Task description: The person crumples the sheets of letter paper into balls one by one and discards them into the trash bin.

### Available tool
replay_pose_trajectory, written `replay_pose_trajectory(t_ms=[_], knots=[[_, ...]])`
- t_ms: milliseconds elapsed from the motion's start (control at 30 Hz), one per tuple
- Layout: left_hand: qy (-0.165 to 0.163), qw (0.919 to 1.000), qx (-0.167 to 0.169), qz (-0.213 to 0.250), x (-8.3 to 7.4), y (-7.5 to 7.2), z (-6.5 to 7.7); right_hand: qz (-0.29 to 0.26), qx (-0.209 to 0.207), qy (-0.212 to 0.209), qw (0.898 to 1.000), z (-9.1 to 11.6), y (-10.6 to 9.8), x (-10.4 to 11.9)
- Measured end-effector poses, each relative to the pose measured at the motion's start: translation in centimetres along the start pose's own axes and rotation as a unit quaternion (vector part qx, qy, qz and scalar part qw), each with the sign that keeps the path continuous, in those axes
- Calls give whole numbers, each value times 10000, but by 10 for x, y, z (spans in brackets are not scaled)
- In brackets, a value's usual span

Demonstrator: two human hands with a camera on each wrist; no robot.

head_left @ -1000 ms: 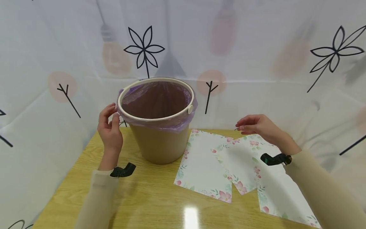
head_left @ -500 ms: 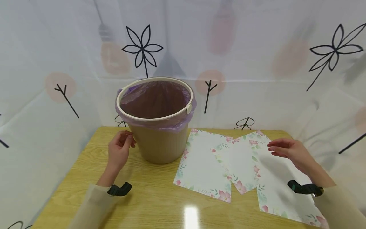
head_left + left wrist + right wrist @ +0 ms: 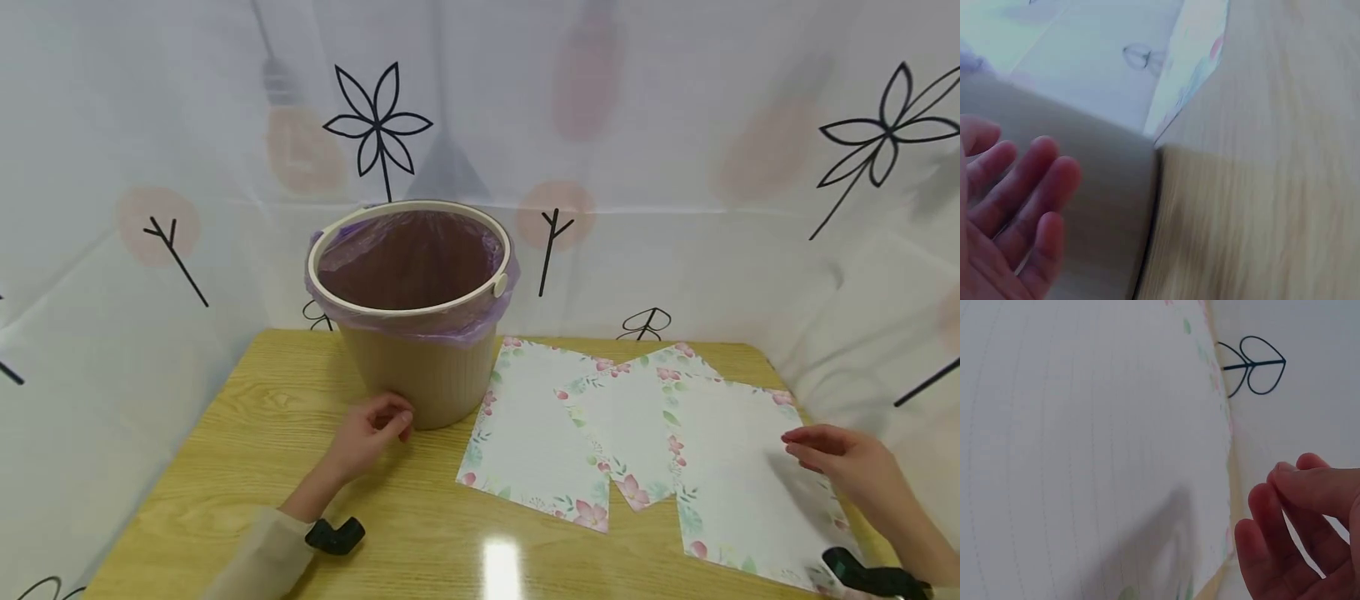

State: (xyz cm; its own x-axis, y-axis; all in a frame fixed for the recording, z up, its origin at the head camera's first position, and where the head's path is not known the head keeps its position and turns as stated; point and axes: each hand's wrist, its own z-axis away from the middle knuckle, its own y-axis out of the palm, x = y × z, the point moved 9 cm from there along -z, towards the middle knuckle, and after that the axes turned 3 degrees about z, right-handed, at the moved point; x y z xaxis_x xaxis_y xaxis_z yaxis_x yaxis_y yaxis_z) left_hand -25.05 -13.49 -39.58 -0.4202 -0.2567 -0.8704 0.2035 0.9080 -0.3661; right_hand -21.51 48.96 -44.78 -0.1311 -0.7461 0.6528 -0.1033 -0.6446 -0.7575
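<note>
Head view: fingers [image 3: 1054,187] relaxed, both hands
Left hand [image 3: 367,435] beside bin [image 3: 427,367], right hand [image 3: 855,465] above paper [image 3: 738,475] near worktop [image 3: 412,525] right edge

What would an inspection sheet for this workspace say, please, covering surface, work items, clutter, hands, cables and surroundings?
Surface: wood-patterned table, with bright glare near its front.
Work items: bin upright, its purple liner showing inside and outside below the rim; three overlapping floral-bordered sheets lie to its right.
Clutter: nothing seen.
Left hand: at the bin's lower wall, fingers loosely curved; contact cannot be told.
Right hand: raised near the right edge of the rightmost sheet, with nothing visible in its fingers.
Cables: nothing seen.
Surroundings: pale backdrop with printed flowers and bulbs, behind and at both sides.
</note>
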Motion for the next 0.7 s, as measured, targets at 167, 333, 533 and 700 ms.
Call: replay_pose_trajectory(t_ms=[167,333,533,700], knots=[[-346,9961,811,51,24,35,-3,379,22,921,9950,3,4,-31],[-222,9900,1354,337,31,64,-7,269,123,1782,9835,8,13,-56],[-262,9831,1747,486,35,87,-10,564,389,1970,9780,8,23,-62],[-379,9794,1911,536,37,102,-14,798,449,2094,9735,8,25,-57]])
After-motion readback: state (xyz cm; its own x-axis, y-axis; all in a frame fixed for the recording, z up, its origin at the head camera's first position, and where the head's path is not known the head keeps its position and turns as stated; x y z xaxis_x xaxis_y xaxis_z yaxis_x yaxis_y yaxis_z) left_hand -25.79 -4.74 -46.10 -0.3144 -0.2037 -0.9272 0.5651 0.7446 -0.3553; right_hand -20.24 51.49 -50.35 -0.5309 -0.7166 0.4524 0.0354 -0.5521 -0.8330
